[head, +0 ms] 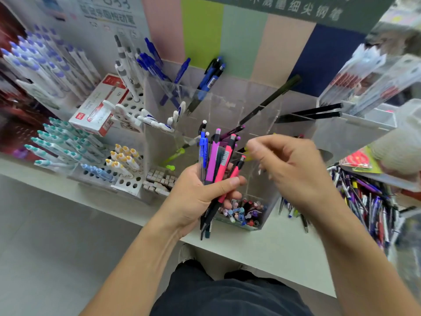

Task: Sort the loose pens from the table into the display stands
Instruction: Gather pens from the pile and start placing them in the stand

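Note:
My left hand (193, 197) grips a bundle of pens (216, 160) held upright: blue, magenta, pink and black ones. It is in front of the clear acrylic display stand (227, 106), whose compartments hold blue, white and black pens. My right hand (289, 169) hovers over the stand's right side with curled fingers. Its fingertips pinch what looks like a yellow-green pen (247, 157), mostly hidden by the hand and blurred. A heap of loose pens (364, 201) lies on the table to the right.
A white perforated stand (127, 183) with teal, yellow and purple-capped pens fills the left. A red and white box (100, 106) lies on it. The stand's front compartment (246, 213) holds small caps. Packaged pens hang at the upper right. The table edge (262, 252) runs below my hands.

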Tool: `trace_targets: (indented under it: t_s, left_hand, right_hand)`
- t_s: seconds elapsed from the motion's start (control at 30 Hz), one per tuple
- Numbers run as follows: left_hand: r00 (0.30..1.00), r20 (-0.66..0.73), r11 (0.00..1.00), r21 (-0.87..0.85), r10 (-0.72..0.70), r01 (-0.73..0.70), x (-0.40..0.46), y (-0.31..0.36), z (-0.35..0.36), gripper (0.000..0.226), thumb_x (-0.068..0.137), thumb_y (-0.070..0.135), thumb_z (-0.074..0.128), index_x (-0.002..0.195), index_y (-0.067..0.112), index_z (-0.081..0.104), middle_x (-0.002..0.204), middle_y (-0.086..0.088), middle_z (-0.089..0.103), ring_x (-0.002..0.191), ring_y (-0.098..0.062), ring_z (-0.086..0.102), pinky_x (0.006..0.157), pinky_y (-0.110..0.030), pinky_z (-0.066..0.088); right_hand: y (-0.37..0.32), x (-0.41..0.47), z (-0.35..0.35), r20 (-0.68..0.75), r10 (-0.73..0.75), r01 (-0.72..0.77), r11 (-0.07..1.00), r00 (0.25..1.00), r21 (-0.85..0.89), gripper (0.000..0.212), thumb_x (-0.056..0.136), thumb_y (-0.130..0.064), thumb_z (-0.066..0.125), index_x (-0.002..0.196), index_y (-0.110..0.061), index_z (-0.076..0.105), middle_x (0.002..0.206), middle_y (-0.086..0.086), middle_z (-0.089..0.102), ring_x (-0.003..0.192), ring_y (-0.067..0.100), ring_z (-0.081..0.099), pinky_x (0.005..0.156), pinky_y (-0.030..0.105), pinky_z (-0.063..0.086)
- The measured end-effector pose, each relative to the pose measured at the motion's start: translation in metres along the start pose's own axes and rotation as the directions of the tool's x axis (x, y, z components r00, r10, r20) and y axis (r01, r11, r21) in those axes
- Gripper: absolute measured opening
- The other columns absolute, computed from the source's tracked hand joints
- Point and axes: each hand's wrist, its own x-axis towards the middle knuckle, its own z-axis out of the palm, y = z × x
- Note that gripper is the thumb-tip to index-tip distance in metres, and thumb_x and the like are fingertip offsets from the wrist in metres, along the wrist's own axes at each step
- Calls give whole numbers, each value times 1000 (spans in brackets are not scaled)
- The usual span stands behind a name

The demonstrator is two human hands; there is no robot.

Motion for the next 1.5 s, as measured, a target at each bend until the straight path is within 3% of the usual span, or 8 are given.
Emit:
trace_targets:
  t_s: [0.2, 0.47, 0.67, 0.83, 1.0, 1.17, 1.3, 1.5]
  left_hand:
    - [999, 42, 998, 49, -27, 25, -6, -2, -1, 49, 73, 8, 78, 116, -1, 58, 87, -16, 73, 63, -21, 70, 50, -24, 54]
    - [987, 109, 977, 193, -118, 95, -13, -9, -13, 41, 74, 10, 81, 106, 10, 56, 81, -11, 71, 61, -24, 67, 49, -27, 53]
    - [963, -240, 990, 41, -119, 133, -14, -18, -32, 35, 84, 27, 70, 105, 4, 54, 79, -9, 75, 58, -19, 67, 47, -23, 53]
    - [938, -314, 985, -130, -146, 109, -12, -22, -67, 12, 101, 16, 55, 94, 10, 47, 72, -5, 51, 44, -8, 30, 37, -17, 23]
    - [986, -36, 932, -333, -163, 142, -15, -17, -67, 16, 87, 20, 55, 85, 6, 48, 69, -5, 46, 41, -7, 32, 35, -17, 29]
    - [993, -4, 932, -348, -114, 106, -14, -11, -61, 7, 98, 12, 48, 103, 8, 47, 78, -9, 54, 48, -10, 40, 40, -18, 34]
    - [992, -116, 997, -65, -58, 50, -12, -9, -54, 9, 102, 10, 53, 109, 9, 47, 79, -10, 60, 50, -13, 45, 41, -21, 34]
    - [987, -110, 773, 634, 119, -22, -1, -17, -49, 26, 93, 23, 72, 100, 21, 46, 71, 3, 62, 49, -6, 48, 53, -25, 36]
  right_hand:
    - [-6, -2, 16, 84, 176, -195, 884, 981, 425, 13, 84, -2, 76, 96, -1, 72, 72, 10, 66, 48, 9, 54, 44, 17, 44]
    - [0, -1, 7, 309, 181, -293, 884, 934, 365, 22, 77, -15, 76, 97, -6, 75, 77, 18, 73, 58, 20, 63, 52, 22, 53]
    - [7, -6, -2, 120, 206, -239, 848, 971, 474, 7, 81, -10, 73, 86, -7, 75, 71, 11, 72, 59, 18, 67, 58, 21, 57]
    - [10, -4, 12, -226, -24, 65, 982, 974, 176, 6, 89, -7, 73, 95, -9, 74, 80, 4, 73, 64, 14, 72, 61, 23, 59]
    - [46, -4, 84, -139, -342, 287, 905, 929, -314, 6, 90, -12, 76, 94, -9, 74, 88, 1, 68, 81, 12, 62, 76, 24, 50]
    - [78, 3, 106, -36, -216, 194, 931, 976, -310, 11, 86, -13, 79, 97, -11, 76, 89, 3, 70, 76, 16, 63, 74, 36, 54]
    - [63, -3, 83, -6, -197, 177, 895, 980, -410, 17, 91, -17, 73, 107, -13, 75, 100, 0, 70, 80, 14, 63, 73, 36, 57]
    - [5, 5, 57, 70, 89, -97, 987, 994, 125, 16, 87, -34, 77, 82, -19, 78, 63, -4, 70, 49, 1, 53, 52, 17, 43]
